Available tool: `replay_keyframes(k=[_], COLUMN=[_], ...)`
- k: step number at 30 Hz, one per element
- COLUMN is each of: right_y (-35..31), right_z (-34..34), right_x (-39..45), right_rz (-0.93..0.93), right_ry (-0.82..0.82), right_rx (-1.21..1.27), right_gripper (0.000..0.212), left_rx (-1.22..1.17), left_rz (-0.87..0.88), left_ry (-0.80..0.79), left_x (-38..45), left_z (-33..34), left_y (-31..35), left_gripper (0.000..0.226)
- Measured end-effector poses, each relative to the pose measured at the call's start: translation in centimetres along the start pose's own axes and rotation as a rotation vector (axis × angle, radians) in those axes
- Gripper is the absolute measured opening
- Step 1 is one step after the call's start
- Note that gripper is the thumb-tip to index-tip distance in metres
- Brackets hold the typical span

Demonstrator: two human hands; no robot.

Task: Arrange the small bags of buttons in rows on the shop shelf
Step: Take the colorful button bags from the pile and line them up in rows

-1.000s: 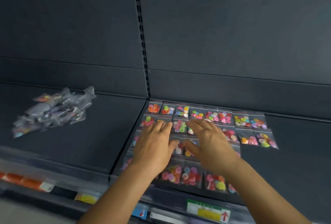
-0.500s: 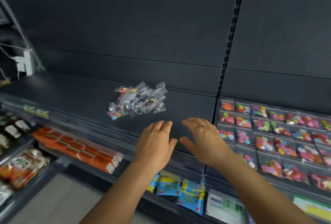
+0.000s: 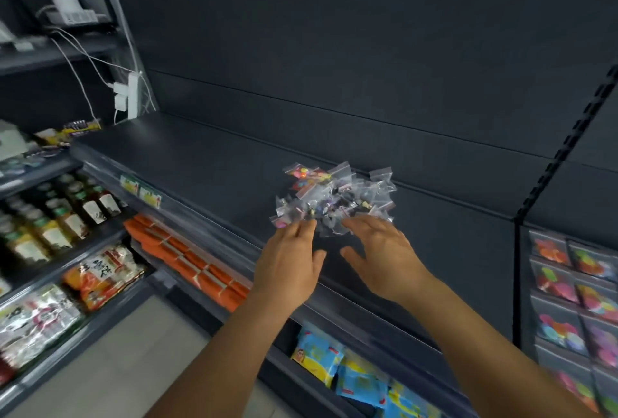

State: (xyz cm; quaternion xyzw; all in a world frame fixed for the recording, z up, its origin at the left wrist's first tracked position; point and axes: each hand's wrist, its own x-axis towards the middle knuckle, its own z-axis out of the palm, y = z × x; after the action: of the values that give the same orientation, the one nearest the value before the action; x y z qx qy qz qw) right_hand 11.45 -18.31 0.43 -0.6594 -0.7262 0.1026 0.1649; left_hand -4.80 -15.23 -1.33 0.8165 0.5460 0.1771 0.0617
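We see a loose pile of small button bags (image 3: 334, 198) heaped on the dark shelf (image 3: 214, 163), near its back edge. Both hands reach at the pile's near side. Left hand (image 3: 291, 258) is flat, fingers straight, fingertips at the pile's lower-left edge, holding nothing we can make out. Right hand (image 3: 381, 253) is also spread wide, fingers extended, tips touching or just short of the pile's near-right edge; cannot tell which. At far right, on the next shelf section, arranged button bags (image 3: 575, 297) lie in neat rows. Below the shelf: orange packs (image 3: 187, 260) and blue packets (image 3: 347, 371). Bottles (image 3: 57, 217) stand at left.
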Motion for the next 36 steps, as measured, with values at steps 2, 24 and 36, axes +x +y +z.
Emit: replay_keyframes(k=[2,24,36], right_y=[-0.3,0.9,-2.4], right_z=[0.8,3.2,5.4], right_x=[2.5,12.1,15.3], right_rz=[-0.033,-0.013,-0.036], right_ry=[-0.016,0.020,0.097], right_rx=[0.001,-0.142,-0.041], right_gripper=[0.055,0.019,0.023], left_rx=[0.006,-0.178,-0.278], left_rz=[-0.032,-0.282,-0.353], left_ry=[-0.007,0.000,-0.025], left_x=[1.3,9.2,11.5], left_z=[0.4,1.9,0.4], left_y=[-1.5,-9.2,-13.4], left_gripper=[0.057,0.048,0.014])
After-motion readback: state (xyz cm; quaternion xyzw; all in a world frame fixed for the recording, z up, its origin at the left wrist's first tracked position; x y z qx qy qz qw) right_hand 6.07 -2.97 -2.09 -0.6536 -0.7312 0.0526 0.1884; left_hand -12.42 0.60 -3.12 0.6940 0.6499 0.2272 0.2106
